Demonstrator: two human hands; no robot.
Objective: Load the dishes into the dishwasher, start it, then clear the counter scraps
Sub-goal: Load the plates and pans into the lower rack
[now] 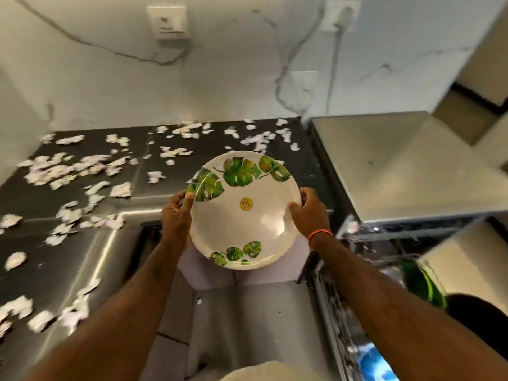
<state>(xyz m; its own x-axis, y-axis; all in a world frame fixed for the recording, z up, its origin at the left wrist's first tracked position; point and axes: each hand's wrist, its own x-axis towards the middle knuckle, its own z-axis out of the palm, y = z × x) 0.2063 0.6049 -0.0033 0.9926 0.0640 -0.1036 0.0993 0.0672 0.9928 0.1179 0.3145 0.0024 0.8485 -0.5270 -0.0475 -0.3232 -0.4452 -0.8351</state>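
Plate (244,213): a white plate printed with green leaves, bearing a yellow sticker (246,204) near its centre, is held face-up in the air above a steel sink (247,312), in front of the dark counter (82,243).
Left hand (177,213): the plate's left rim is gripped, thumb laid over the leaf print, fingers curled beneath.
Right hand (309,213): the right rim is gripped, thumb on top, fingers wrapped behind the edge; an orange thread (320,234) is worn at the wrist.
Scraps (63,169): torn pale paper pieces are scattered across the counter, left of and behind the plate.
Dishwasher rack (343,325): a wire rack is seen at lower right; a green-rimmed dish (420,281) stands in it, detail blurred.
Wall (247,64): marbled white, fitted with a socket (341,15) and plugged cable.
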